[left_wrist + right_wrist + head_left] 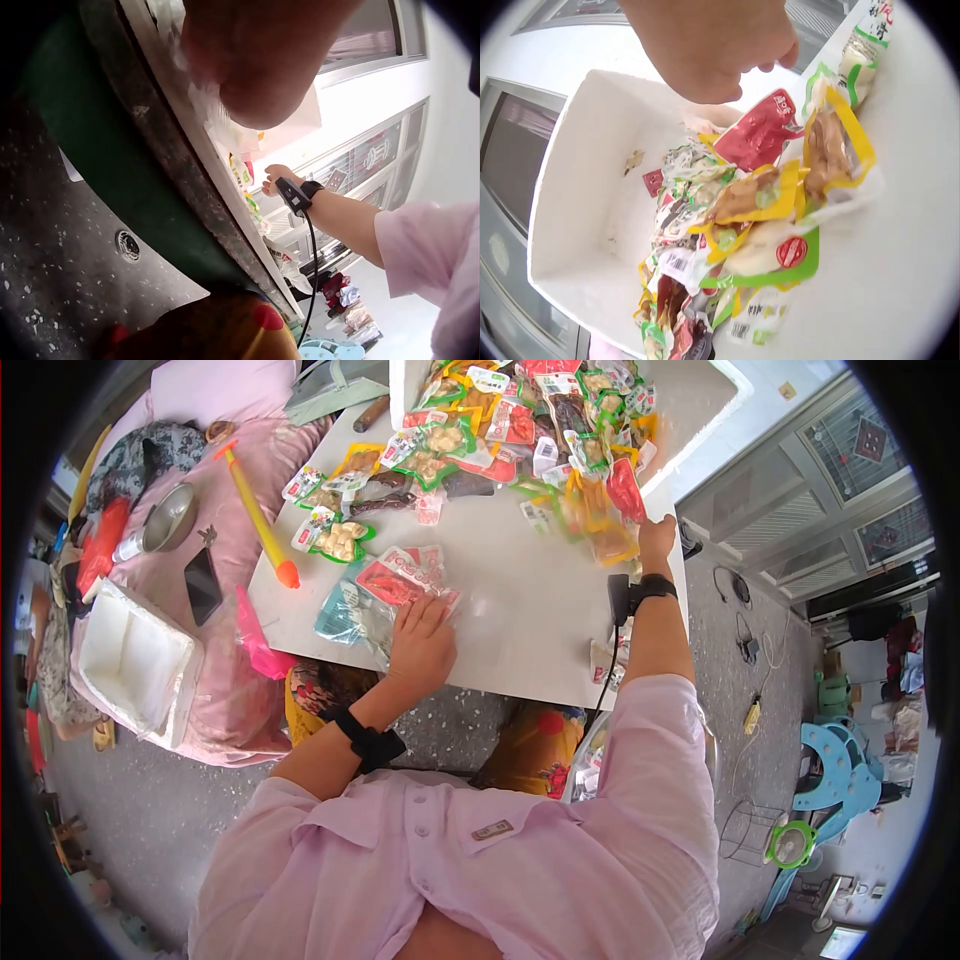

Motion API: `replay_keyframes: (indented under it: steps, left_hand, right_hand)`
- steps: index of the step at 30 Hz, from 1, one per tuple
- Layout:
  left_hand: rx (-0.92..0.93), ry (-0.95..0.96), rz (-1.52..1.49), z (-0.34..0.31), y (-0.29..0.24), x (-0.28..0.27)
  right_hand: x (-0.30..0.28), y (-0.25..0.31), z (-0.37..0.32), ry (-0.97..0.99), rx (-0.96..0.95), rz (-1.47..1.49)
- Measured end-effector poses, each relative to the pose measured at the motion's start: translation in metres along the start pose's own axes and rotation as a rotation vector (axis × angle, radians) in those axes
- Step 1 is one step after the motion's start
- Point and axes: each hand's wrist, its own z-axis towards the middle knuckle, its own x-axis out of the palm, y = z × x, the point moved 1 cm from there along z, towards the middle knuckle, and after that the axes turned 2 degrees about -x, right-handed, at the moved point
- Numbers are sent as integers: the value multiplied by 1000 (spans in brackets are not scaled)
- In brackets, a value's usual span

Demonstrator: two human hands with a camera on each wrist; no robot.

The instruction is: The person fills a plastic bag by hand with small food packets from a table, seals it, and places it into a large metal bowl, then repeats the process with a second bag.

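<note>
At the table's near edge, my left hand (422, 645) has its fingers bent over the edge of a red-and-white printed plastic bag (405, 575). A clear teal-tinted bag (345, 610) lies beside it. My right hand (656, 545) hovers at the table's right edge, fingers loosely bent and nothing held. In the right wrist view its fingertips are just above a red food packet (757, 135). Yellow-edged packets (590, 515) beside it are blurred in the head view. Several more vacuum-sealed snack packets (761, 191) spill from a white foam box (577, 187) onto the table.
Loose packets (340, 538) lie on the table's left. A brown handle (371, 414) rests near the box. Left of the table, a pink-covered bed holds a yellow toy hammer (258, 515), a pan (170, 518) and an empty foam box (135, 660). A cable (313, 262) runs from the right wrist.
</note>
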Motion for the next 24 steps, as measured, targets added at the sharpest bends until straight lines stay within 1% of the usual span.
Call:
replay_keyframes:
  steps: [3, 6, 9, 10, 12, 15, 18, 19, 22, 23, 24]
  left_hand:
    - [-4, 4, -13, 0, 2, 1]
    - [-15, 18, -6, 1, 2, 0]
    - [-22, 27, -19, 1, 1, -2]
    - [-19, 15, -32, 2, 1, -2]
    - [-31, 1, -51, 0, 1, -2]
    - [-38, -5, -50, 1, -2, -6]
    - [-45, -14, -33, 1, -3, -7]
    - [-34, -21, -11, 0, -2, -6]
    - [6, -35, 41, -1, -4, -8]
    - [-2, -14, 60, -1, -4, -10]
    - [-8, 4, 80, 0, -5, -13]
  right_hand:
    - [5, -8, 13, 187, 27, -72]
    - [21, -11, 22, 298, 9, -182]
    - [28, -13, 22, 342, -23, -184]
    - [27, -13, 23, 319, -67, -160]
    - [26, -15, 19, 297, -158, -110]
    - [26, -14, 14, 234, -243, 61]
    - [5, -8, 6, 157, -339, 144]
    - [-8, -3, -1, 141, -337, 177]
    - [-35, -2, -19, 188, -205, 364]
    - [-45, -4, -27, 237, -195, 456]
    - [-61, 3, -42, 246, -175, 573]
